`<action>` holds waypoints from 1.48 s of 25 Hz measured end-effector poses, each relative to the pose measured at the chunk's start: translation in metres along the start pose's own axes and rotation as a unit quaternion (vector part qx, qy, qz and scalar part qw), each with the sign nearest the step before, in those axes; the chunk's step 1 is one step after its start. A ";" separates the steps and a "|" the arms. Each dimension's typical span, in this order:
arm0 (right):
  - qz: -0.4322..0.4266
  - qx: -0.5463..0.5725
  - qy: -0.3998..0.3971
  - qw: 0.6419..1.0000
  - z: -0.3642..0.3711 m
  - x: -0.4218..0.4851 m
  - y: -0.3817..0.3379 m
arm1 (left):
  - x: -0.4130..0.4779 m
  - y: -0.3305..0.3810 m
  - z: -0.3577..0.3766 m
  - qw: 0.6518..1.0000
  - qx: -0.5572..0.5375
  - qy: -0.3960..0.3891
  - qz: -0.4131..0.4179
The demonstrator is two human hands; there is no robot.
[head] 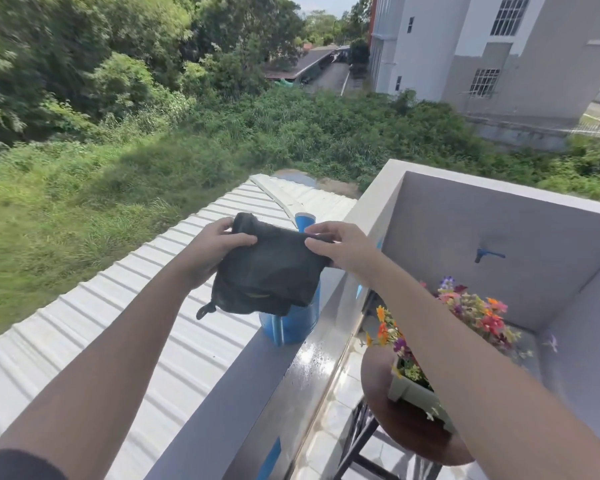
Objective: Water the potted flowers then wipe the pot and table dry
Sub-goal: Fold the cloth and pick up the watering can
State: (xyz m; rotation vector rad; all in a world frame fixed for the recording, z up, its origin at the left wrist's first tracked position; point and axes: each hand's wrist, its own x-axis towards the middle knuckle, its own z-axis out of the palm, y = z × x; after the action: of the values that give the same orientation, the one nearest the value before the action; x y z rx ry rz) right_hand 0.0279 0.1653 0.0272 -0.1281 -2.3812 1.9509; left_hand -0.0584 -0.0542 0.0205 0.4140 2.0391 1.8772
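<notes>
A dark grey cloth (pixel 269 271) hangs in the air between both hands, above the balcony ledge. My left hand (pixel 210 251) grips its left edge and my right hand (pixel 343 247) pinches its upper right corner. Behind and below the cloth stands a blue watering can (pixel 291 323) on the ledge, mostly hidden by it. To the right, under my right forearm, a white rectangular pot (pixel 411 391) of colourful flowers (pixel 478 313) sits on a round dark wooden table (pixel 378 379).
The grey balcony ledge (pixel 302 368) runs diagonally and looks wet and shiny near the can. A corrugated white roof (pixel 153 323) lies beyond it on the left. Grey balcony walls enclose the corner, with a blue tap (pixel 487 254) on the far wall. The floor is tiled.
</notes>
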 end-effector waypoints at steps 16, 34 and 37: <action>0.049 -0.096 0.094 0.990 0.005 0.057 0.067 | 0.026 -0.066 0.035 0.969 0.157 0.174 -0.076; -0.133 -0.412 -0.054 0.900 0.031 0.052 0.098 | 0.028 -0.018 0.074 0.785 0.598 0.133 -0.089; -0.117 -0.474 -0.060 0.870 0.045 0.041 0.102 | 0.025 -0.016 0.059 0.772 0.624 0.094 -0.075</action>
State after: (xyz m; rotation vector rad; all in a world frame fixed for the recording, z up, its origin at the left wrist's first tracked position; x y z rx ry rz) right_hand -0.0148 0.1459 -0.0815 0.2395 -3.0112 0.5639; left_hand -0.0547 0.0083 -0.0010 0.3149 3.0762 0.1971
